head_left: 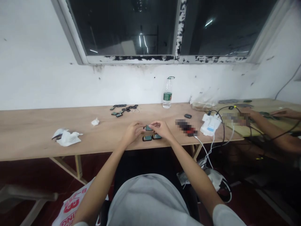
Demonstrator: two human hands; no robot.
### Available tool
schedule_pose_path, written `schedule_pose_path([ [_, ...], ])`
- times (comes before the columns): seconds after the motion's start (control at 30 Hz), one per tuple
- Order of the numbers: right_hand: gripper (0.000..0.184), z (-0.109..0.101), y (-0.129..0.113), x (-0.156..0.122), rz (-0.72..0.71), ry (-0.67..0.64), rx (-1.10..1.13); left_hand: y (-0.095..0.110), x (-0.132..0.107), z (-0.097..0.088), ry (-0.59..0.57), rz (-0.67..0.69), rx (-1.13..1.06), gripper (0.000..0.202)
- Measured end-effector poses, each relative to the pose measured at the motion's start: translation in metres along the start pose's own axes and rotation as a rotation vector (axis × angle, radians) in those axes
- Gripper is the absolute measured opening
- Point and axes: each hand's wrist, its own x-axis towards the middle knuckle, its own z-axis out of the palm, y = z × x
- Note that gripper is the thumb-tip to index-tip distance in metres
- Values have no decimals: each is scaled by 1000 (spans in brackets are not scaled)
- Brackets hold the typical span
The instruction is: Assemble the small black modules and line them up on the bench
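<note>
Between my two hands, near the table's front edge, is a small black-rimmed piece with a grey-green, screen-like face [148,128]. My right hand [162,129] pinches its right end with thumb and fingers. Curled in from the other side, my left hand [133,133] has its fingertips at the piece's left end. Just below lie two similar pieces, one on the left [147,138] and one on the right [157,136], flat on the wooden table [103,138]. What exactly these pieces are, I cannot make out.
Several more dark pieces [124,110] lie in a pile further back. Crumpled tissue [68,137] is at left. A water bottle [167,95] stands by the wall. On the right are a power strip [210,124] with cables and a co-worker's arms [270,130].
</note>
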Motion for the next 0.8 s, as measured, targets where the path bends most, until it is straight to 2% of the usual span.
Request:
schedule_pose_path([
  [0.17,35,-3,-4,-1,2,-30,26,3,0,2,60,-104,-135,22],
  [0.37,37,-7,-3,-1,-22,-130,78,13,2,6,78,-458,-542,27],
  [0.43,37,-8,-3,-2,-22,-145,79,15,3,8,91,-525,-660,33],
  [0.57,34,-8,-4,-3,-54,-169,44,14,3,11,63,-549,-732,40],
  [0.67,31,-5,-1,-1,-68,-150,12,11,2,11,25,-524,-672,35],
  [0.73,29,-1,3,1,-72,-97,-29,10,1,11,12,-448,-531,32],
  [0.8,27,3,7,2,-72,-53,-62,10,0,11,-5,-311,-355,32],
])
